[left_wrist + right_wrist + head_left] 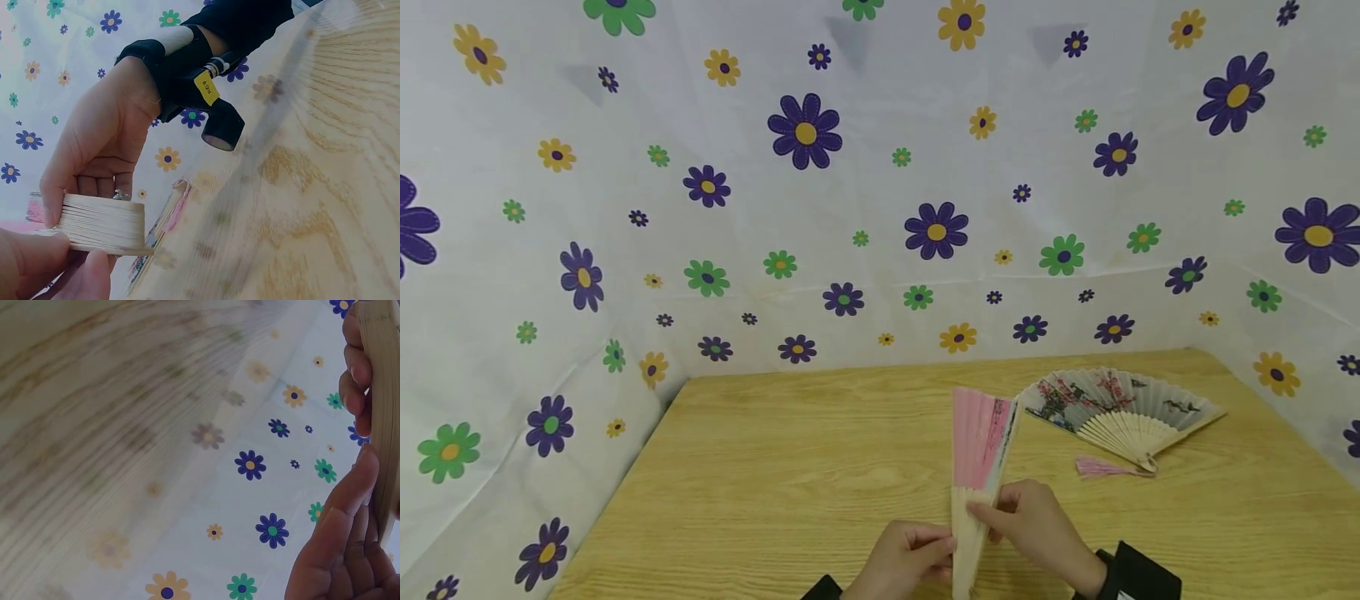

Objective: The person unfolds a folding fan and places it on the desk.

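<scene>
We have the pink fan [977,450] folded narrow over the near side of the table [790,467]: left hand [904,555] pinching its lower part, right hand [1039,530] gripping higher. Floral fan [1123,417] lies spread, back right.

- Light yellow-brown wood-grained table [790,467]
- At its far right, a spread white folding fan [1116,408] with painted blossoms, pale slats
- Pink thread tassel [1103,468] near the fan's pivot
</scene>
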Tool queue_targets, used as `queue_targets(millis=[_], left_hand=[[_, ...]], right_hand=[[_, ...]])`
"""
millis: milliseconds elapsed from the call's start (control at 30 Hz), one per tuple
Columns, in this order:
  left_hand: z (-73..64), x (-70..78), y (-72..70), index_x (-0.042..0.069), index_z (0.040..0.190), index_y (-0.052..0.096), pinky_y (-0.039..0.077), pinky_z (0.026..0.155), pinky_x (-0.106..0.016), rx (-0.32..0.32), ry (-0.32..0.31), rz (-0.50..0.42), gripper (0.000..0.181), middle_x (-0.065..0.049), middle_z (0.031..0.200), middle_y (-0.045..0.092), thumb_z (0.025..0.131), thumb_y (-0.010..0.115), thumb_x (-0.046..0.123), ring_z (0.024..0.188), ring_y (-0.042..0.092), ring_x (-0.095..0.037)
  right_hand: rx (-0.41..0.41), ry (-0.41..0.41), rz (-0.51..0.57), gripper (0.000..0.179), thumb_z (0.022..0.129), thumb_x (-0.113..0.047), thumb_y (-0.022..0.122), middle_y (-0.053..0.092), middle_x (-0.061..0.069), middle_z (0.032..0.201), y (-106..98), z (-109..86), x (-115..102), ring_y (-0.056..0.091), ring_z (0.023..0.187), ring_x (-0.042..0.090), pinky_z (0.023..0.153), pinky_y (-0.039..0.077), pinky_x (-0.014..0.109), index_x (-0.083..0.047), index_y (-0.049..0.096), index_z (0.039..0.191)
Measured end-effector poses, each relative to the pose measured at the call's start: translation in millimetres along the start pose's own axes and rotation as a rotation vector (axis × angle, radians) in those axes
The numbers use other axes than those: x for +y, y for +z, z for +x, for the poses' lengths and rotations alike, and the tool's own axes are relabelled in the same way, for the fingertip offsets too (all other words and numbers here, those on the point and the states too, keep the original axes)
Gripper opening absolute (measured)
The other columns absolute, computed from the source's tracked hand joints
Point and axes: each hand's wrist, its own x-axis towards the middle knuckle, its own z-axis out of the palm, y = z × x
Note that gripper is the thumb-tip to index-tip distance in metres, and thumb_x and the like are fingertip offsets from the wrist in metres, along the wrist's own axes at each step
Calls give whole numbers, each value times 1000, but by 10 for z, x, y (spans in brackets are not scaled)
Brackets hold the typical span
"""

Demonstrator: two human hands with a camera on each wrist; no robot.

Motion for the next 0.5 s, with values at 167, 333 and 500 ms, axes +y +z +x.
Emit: queue_targets(millis=[167,333,500], left_hand=[[1,7,-5,-18,109,67,62,73,-34,3,10,13,23,-30,101,71,95,58,-1,80,68,-18],[-3,7,-4,-19,108,66,62,73,-32,5,1,0,23,-27,98,72,96,58,-1,78,68,-15],[-3,3,-13,-19,106,66,62,73,-29,26,41,-9,23,-8,85,70,96,57,-1,74,67,-11]], right_hand=[[32,-1,-19,40,93,-27,66,66,14,60,-7,0,0,54,51,20,51,41,25,1,68,65],[28,19,-32,37,94,-25,64,68,12,61,-9,5,-9,59,56,22,54,48,28,0,71,67],[60,35,-49,38,93,-23,65,66,10,57,-21,6,-16,53,50,15,48,42,25,0,70,63]])
